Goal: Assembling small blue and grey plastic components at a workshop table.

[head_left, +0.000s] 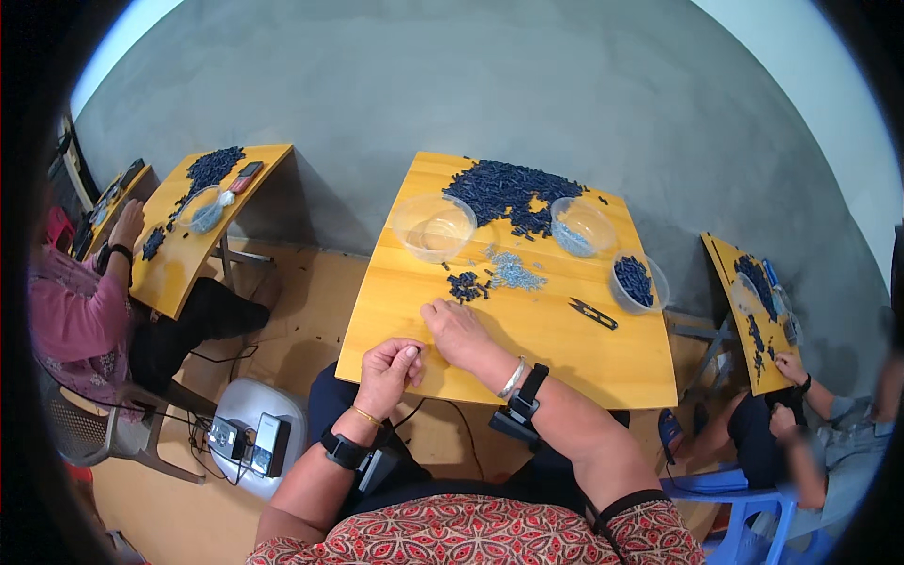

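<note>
My left hand (384, 375) is held at the near edge of the yellow table (546, 363), thumb and fingers pinched together; whatever is between them is too small to name. To its right, my right hand (456, 331) hovers low over or rests on the tabletop with fingers curled, their tips partly hidden. Just beyond it lie a small group of short dark-blue pieces (467, 287) and a scatter of small light grey-blue pieces (516, 271). Black thread snips (593, 314) lie to the right of my right hand.
A big heap of dark pieces (508, 192) covers the table's far side. Three transparent bowls stand around: one at left (399, 232), one with light pieces (600, 224), one with dark pieces (661, 285). Co-workers sit at tables left (212, 247) and right (730, 268); a stool (247, 395) holds devices.
</note>
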Demonstrator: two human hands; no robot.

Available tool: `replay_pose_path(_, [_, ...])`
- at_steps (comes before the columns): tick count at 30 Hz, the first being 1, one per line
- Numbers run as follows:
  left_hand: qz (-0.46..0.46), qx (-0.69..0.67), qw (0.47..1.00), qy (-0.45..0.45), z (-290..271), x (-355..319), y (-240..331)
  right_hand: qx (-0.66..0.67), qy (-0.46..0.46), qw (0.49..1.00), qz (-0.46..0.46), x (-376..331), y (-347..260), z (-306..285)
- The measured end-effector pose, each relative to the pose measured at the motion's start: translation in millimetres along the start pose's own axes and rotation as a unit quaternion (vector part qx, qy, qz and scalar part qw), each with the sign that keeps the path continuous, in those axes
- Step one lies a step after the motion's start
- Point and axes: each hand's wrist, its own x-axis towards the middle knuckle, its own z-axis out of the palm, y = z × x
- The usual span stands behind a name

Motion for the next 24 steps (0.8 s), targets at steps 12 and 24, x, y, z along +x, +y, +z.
replay_pose_path(12, [-0.08, -0.034, 0.996, -0.02, 17, 20, -11, 0.038, 0.092, 0.987, 0.123, -86, 74, -33])
replay_pose_path(24, [-0.013, 0.038, 0.997, -0.058, 20, 21, -22, 0.001, 0.051, 0.986, 0.156, -65, 132, -48])
